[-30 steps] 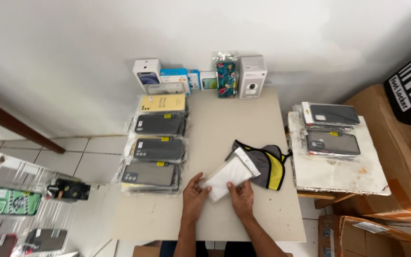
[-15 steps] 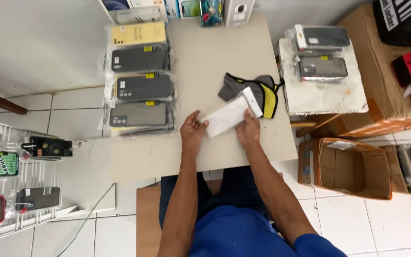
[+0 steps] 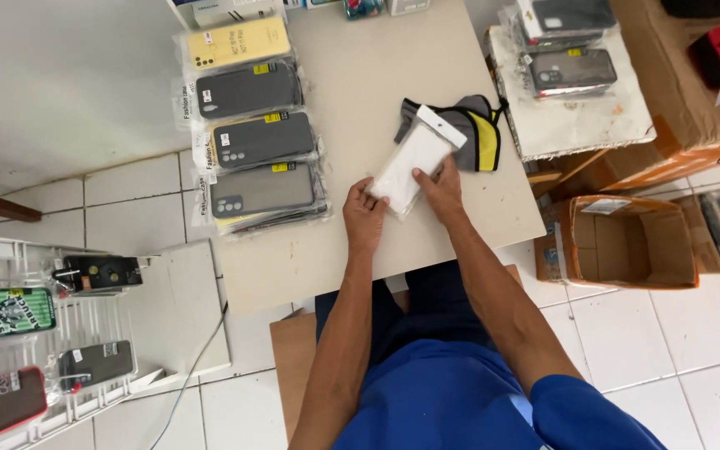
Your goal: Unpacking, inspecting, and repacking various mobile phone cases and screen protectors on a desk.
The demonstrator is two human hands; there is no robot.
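Observation:
Both my hands hold a clear plastic packet with a white phone case (image 3: 410,157) just above the beige table (image 3: 352,242). My left hand (image 3: 364,215) grips the packet's near left corner. My right hand (image 3: 437,188) rests on its right side. The packet's far end lies over a grey and yellow fabric pouch (image 3: 478,133) on the table.
A column of bagged phone cases (image 3: 252,133), one yellow and the others dark, lies along the table's left side. More bagged cases (image 3: 568,67) sit on a white board to the right. An open cardboard box (image 3: 627,242) stands on the floor right. A white wire rack (image 3: 35,333) holds cases at left.
The view has tilted down and closer, so my arms and blue shirt fill the bottom. My hands keep holding the packet in about the same place by the pouch.

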